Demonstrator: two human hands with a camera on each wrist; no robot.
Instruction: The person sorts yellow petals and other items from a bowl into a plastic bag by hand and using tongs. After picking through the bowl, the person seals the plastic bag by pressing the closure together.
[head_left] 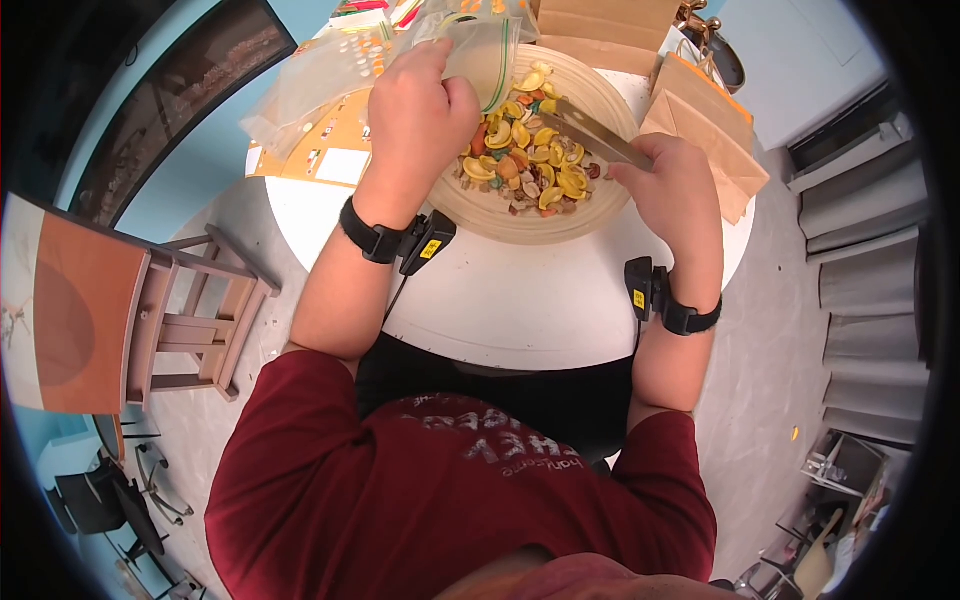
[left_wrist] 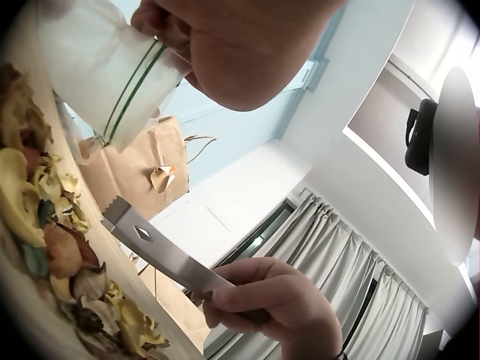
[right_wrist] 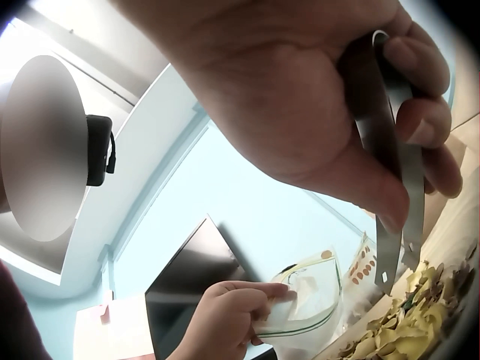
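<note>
My left hand (head_left: pixel 420 125) grips the rim of a clear zip bag (head_left: pixel 487 72) with a green seal line. The bag's mouth gapes open in the right wrist view, above the far left side of a round wooden plate (head_left: pixel 618 100). Metal tongs (left_wrist: pixel 163 251) with toothed tips are pinched in my right hand (head_left: pixel 675 185), thumb on one arm and fingers on the other. Their tips reach over the potpourri (head_left: pixel 525 170) heaped on the plate: yellow curled pieces, orange and brown bits, a few teal ones. The tongs' arms stand slightly apart with nothing visible between them.
Another plastic bag (head_left: pixel 335 75) with orange and white spots lies left of the plate, over an orange-brown sheet (head_left: pixel 330 130). Brown paper bags (head_left: pixel 700 130) stand at the right and back. The white table's (head_left: pixel 480 300) curved edge is close to my body.
</note>
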